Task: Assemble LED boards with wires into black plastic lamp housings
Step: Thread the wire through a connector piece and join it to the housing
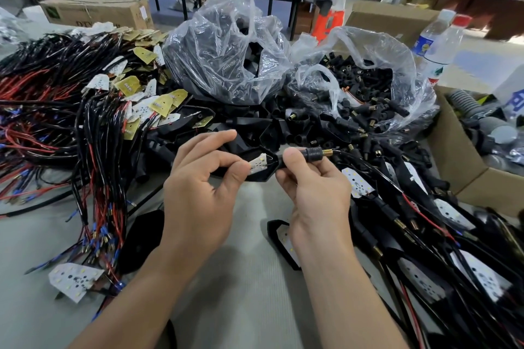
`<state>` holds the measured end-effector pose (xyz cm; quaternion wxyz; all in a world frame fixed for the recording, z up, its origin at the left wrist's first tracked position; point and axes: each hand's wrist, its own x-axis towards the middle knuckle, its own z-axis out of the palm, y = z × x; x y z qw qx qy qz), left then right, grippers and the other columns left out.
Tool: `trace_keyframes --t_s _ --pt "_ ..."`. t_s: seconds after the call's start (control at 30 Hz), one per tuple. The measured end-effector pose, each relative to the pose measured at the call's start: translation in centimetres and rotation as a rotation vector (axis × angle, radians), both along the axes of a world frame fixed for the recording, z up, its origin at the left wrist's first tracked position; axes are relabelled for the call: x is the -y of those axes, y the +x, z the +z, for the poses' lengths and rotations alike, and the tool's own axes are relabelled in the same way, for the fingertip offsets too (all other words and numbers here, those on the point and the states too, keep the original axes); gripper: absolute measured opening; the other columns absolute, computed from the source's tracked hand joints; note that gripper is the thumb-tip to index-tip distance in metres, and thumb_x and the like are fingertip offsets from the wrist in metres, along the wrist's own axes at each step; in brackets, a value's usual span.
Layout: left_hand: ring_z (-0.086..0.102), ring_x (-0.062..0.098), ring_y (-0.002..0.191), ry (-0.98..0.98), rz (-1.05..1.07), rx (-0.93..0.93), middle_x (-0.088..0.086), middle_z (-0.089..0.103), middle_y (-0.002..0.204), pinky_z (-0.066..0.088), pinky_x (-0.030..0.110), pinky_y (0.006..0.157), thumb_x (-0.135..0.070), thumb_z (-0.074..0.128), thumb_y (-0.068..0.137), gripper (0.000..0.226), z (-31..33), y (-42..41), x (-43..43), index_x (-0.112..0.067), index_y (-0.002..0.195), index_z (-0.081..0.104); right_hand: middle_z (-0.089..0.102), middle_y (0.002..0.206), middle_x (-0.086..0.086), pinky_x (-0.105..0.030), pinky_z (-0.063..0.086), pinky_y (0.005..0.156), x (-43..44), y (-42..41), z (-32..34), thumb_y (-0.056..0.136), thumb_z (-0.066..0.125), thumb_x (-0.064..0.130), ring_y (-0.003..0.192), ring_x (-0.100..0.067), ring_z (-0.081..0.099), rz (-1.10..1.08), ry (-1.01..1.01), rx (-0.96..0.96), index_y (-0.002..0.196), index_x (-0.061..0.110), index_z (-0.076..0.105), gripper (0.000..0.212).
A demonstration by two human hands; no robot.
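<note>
Housing (pixel 269 168): being held above the bench (pixel 241 292), LED board (pixel 257 164) sitting inside.
Left grip (pixel 198 193): pinching housing and board, fingers curled.
Right grip (pixel 314 190): pinching the housing's threaded stem (pixel 313 154) between thumb and forefinger.

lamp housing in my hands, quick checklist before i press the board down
1. Left hand grip on the housing: ok, it pinches the wide end.
2. Right hand grip on the stem: ok, curled round it.
3. Wire out through the stem's brass end: ok.
4. Board seated flat: cannot tell, the left hand covers part of it.
5. Housing held clear of the pile: ok.
</note>
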<state>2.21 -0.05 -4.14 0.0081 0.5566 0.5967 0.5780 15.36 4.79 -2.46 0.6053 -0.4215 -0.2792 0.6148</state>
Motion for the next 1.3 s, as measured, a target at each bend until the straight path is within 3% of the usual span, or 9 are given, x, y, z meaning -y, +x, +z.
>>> trace_keyframes --t_s 0.2,0.37,0.47,0.63,0.73,0.93,1.07,1.17,1.3 --pt "0.057 0.001 0.124 -0.137 0.052 0.182 -0.032 0.067 0.116 0.042 0.025 0.106 -0.037 0.071 0.080 0.011 -0.2 -0.2 -0.3 -0.031 0.071 0.073 0.068 0.066 -0.002 -0.019 0.054 0.062 0.2 -0.1 0.1 0.085 0.078 -0.001 0.059 -0.009 0.063 0.050 0.042 0.019 0.090 0.004 0.071 0.010" --pt "0.071 0.005 0.097 -0.106 -0.041 0.517 -0.014 0.075 0.103 0.057 0.024 0.081 -0.021 0.077 0.075 0.024 0.0 -0.7 -0.7 -0.032 0.083 0.057 0.071 0.070 0.001 -0.019 0.054 0.062 0.3 -0.1 0.3 0.085 0.078 -0.001 0.064 -0.007 0.066 0.120 0.060 0.030 0.089 0.006 0.071 0.011" --pt "0.074 0.016 0.078 -0.321 -0.255 0.760 -0.001 0.075 0.090 0.061 0.032 0.060 -0.020 0.068 0.093 0.006 0.3 -0.5 -0.9 -0.024 0.092 0.071 0.071 0.069 0.003 -0.018 0.054 0.061 0.3 -0.1 0.3 0.086 0.077 -0.002 0.064 -0.006 0.066 0.134 0.035 -0.016 0.088 0.006 0.071 0.010" --pt "0.056 0.017 0.043 -0.345 -0.295 0.727 0.010 0.070 0.070 0.042 0.025 0.038 -0.021 0.059 0.103 0.030 0.1 -0.2 -0.9 -0.019 0.078 0.076 0.069 0.073 -0.001 -0.020 0.054 0.062 0.1 0.2 0.3 0.088 0.077 0.003 0.066 -0.012 0.063 0.146 0.013 0.062 0.086 0.009 0.071 0.009" --pt "0.052 0.016 0.042 -0.262 -0.262 0.731 0.021 0.065 0.068 0.040 0.025 0.038 -0.023 0.063 0.102 0.028 -0.1 -0.6 -1.0 -0.017 0.079 0.077 0.070 0.075 -0.001 -0.023 0.053 0.058 0.1 0.5 0.8 0.092 0.075 0.012 0.065 -0.015 0.064 0.229 0.043 0.103 0.088 0.010 0.069 0.007" --pt "0.052 0.015 0.042 -0.246 -0.285 0.834 0.005 0.067 0.063 0.040 0.023 0.038 -0.039 0.067 0.092 0.030 0.2 -1.2 -1.1 -0.019 0.074 0.080 0.071 0.095 -0.015 -0.032 0.060 0.069 -0.2 2.3 1.7 0.100 0.051 0.003 0.079 -0.026 0.069 0.479 0.048 -0.025 0.116 0.001 0.068 0.023" --pt "0.052 0.015 0.043 -0.232 -0.292 0.825 0.007 0.068 0.064 0.041 0.023 0.039 -0.041 0.068 0.089 0.031 0.3 -1.6 -1.1 -0.016 0.074 0.080 0.074 0.090 -0.012 -0.028 0.059 0.065 -0.3 2.3 1.5 0.100 0.056 0.003 0.077 -0.022 0.071 0.485 0.077 0.040 0.107 0.004 0.069 0.014" --pt "0.055 0.018 0.044 -0.213 -0.281 0.805 0.011 0.069 0.066 0.044 0.025 0.041 -0.030 0.066 0.097 0.030 0.2 -1.6 -1.1 -0.015 0.075 0.080 0.074 0.092 -0.014 -0.025 0.056 0.064 -0.4 2.2 1.3 0.080 0.076 0.021 0.074 -0.019 0.068 0.422 0.073 0.095 0.093 0.004 0.075 0.021" --pt "0.061 0.019 0.047 -0.196 -0.256 0.693 0.006 0.070 0.062 0.049 0.027 0.044 -0.033 0.064 0.097 0.029 0.1 -1.3 -1.0 -0.019 0.077 0.079 0.070 0.083 -0.016 -0.024 0.052 0.060 -0.4 1.9 1.2 0.062 0.078 0.034 0.064 -0.018 0.062 0.338 0.055 0.128 0.087 0.002 0.070 0.042"
